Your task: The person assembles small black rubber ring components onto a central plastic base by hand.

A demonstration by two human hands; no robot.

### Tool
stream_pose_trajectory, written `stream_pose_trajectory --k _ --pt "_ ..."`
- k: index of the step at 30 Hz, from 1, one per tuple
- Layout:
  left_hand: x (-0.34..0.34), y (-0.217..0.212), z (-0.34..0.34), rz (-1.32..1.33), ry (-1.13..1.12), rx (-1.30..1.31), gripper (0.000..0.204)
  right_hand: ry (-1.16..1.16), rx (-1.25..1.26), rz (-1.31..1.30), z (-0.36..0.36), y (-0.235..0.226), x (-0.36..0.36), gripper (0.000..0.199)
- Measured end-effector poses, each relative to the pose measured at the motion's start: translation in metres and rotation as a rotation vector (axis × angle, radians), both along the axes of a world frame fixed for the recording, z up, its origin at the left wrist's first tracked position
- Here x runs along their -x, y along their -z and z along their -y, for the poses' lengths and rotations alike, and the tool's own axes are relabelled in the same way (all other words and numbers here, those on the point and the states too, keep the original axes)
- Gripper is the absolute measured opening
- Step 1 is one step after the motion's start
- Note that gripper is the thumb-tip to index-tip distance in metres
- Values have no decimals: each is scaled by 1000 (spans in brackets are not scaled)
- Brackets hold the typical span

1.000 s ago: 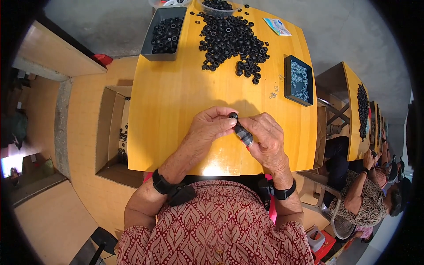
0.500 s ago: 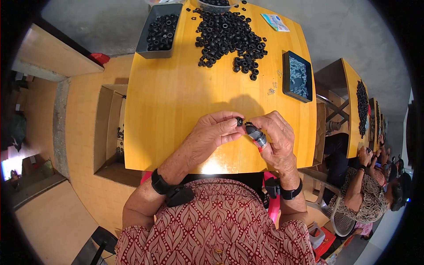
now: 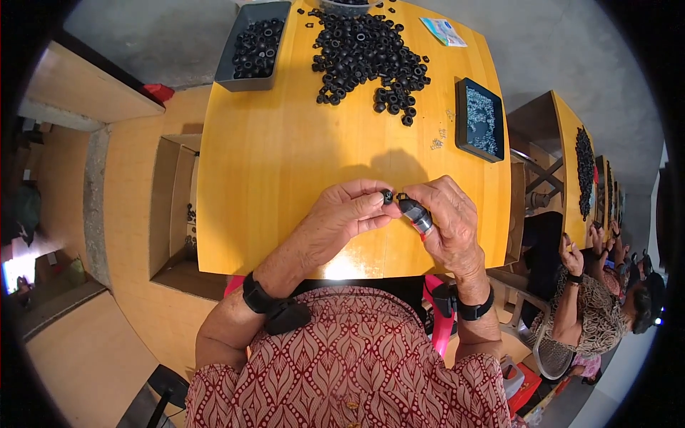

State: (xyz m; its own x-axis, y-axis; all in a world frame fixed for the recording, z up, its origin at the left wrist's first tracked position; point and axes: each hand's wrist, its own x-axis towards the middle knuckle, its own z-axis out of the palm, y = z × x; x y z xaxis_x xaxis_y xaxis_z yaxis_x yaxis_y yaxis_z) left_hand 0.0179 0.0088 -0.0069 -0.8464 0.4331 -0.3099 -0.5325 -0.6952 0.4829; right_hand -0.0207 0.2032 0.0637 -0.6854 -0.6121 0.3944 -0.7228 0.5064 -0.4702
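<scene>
My left hand (image 3: 342,217) is closed, pinching a small round black plastic cap (image 3: 387,196) between thumb and fingertips. Close by on its right, my right hand (image 3: 449,225) is closed too, with a tiny dark part (image 3: 402,196) at its fingertips. Along its thumb runs a black covering (image 3: 414,211) with a grey band and a red edge; it looks like a wrap on the thumb. The cap and the dark part are almost touching. Both hands are above the near part of the yellow table (image 3: 257,171).
Loose black caps (image 3: 367,53) lie heaped at the far side. A grey bin (image 3: 246,82) of black parts stands far left; a dark tray (image 3: 481,121) of small shiny pieces is at the right, near a packet (image 3: 444,32). A co-worker (image 3: 585,314) sits farther right.
My left hand has turned the cap slightly, so its hollow face shows more. My right hand has shifted a little. The co-worker's hand at the right has moved.
</scene>
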Motion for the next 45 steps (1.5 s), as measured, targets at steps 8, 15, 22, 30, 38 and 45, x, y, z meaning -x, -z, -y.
stream_pose_trajectory --k 8,15,22,30,38,45 --pt "0 1 -1 -38 -3 42 25 -7 -28 16 -1 -2 0 29" --pt "-1 -1 0 -69 -14 94 25 -43 -67 18 2 -5 0 31" --pt "-1 -4 0 -69 -5 143 25 -45 -88 4 2 -6 0 31" --pt "-1 -5 -1 -66 -16 151 25 -47 -95 1 2 -3 0 31" --pt "-2 -4 1 -98 -13 191 27 -53 -105 5 1 -2 -1 33" --pt "-4 2 1 -212 -47 290 24 -48 -114 -14 5 -1 -5 35"
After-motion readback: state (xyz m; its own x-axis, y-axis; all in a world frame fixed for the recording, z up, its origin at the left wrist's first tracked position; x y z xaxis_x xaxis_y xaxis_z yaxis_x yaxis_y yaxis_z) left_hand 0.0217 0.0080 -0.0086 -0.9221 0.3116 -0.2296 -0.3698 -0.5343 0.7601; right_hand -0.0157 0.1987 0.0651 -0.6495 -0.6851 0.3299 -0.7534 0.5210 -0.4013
